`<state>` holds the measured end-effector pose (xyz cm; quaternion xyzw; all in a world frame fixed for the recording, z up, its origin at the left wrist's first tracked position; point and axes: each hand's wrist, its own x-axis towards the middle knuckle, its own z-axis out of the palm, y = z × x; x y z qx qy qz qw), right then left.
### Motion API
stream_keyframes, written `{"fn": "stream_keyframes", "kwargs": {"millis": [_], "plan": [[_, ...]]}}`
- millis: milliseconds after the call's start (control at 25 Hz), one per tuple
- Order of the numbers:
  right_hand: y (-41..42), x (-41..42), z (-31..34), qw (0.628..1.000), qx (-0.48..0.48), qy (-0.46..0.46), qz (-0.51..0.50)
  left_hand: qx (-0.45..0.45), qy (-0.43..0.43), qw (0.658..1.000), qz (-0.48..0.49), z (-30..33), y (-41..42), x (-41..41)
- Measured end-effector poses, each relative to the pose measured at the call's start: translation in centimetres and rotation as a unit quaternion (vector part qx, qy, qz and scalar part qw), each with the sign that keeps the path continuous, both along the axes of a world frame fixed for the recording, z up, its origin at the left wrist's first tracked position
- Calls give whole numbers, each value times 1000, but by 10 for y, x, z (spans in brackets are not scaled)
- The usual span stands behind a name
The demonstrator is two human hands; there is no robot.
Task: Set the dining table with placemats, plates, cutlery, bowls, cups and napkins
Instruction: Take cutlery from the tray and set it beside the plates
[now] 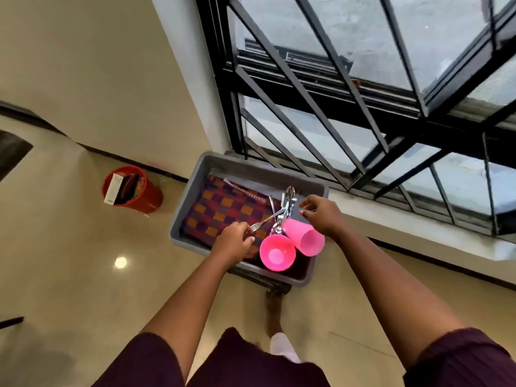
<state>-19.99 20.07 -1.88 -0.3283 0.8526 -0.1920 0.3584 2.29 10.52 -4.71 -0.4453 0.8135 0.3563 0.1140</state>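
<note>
A grey tub sits in the middle of the frame, below a barred window, and serves as the carrier for the table things. Folded checked placemats lie flat along its bottom, likely so the loose pieces can ride on top. A bundle of cutlery lies gathered toward the right side of the tub, and two pink cups lie tipped on their sides at its lower right corner, one mouth facing the camera, probably just dropped in for transport rather than stood upright.

The left hand reaches in from the lower middle of the frame; its grip looks pinched near the tines of a single fork, which slants up toward the bundle, as if to separate one piece from the heap. The right hand hovers above the cutlery and the upper cup with fingers loosely curled; it appears to hold nothing, ready to steady or pick from the pile.

No dining surface shows here, so everything for the task seems to sit in the tub. At the left of the frame a red bucket stands on the floor with a box inside
</note>
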Motion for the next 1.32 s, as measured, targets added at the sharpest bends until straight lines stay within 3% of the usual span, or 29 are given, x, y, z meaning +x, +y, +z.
{"fn": "stream_keyframes", "kwargs": {"millis": [240,480,560,680,840,1000,1120,1240,1320], "plan": [[-56,-27,-69,994,67,25,78,30,-48,998,-10,-57,-31,-46],[-94,-31,-146,961,174,59,208,14,-75,997,-22,-134,-52,-65],[-104,-31,-164,956,197,43,214,-1,-71,993,-91,-152,-56,-68],[-119,-38,-186,956,207,26,206,11,-90,962,-258,-177,-64,-74],[-137,-35,-195,908,303,40,288,0,-115,943,-312,-189,-57,-76],[-150,-15,-199,936,294,6,192,20,-91,956,-279,-179,-59,-79],[-141,-15,-207,969,245,7,-16,59,-88,974,-202,-178,-62,-73],[-130,-23,-208,966,188,45,-174,41,-54,989,-128,-179,-60,-55],[-130,-26,-203,965,180,61,-183,51,-20,997,-49,-176,-61,-47]]}}
